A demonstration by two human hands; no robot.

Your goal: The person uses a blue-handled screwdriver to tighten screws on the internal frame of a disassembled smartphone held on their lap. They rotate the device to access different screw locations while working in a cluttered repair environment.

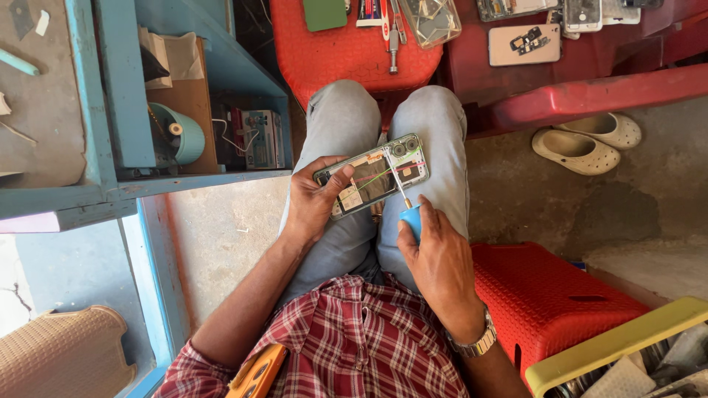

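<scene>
An opened phone (375,175) with its back cover off rests over my knees, showing its circuit board, battery area and two camera lenses. My left hand (313,197) grips the phone's left end, thumb on top. My right hand (435,254) holds a screwdriver with a blue handle (412,219); its thin shaft reaches up onto the phone's inner board. I sit in light jeans and a red checked shirt, a metal watch (478,340) on my right wrist.
Ahead is a red stool (346,51) with tools, a green card and a clear box. A red table (590,92) carries phone parts. White clogs (582,144) lie on the floor. Another red stool (549,302), a yellow tray (627,343) and a blue shelf (184,110) surround me.
</scene>
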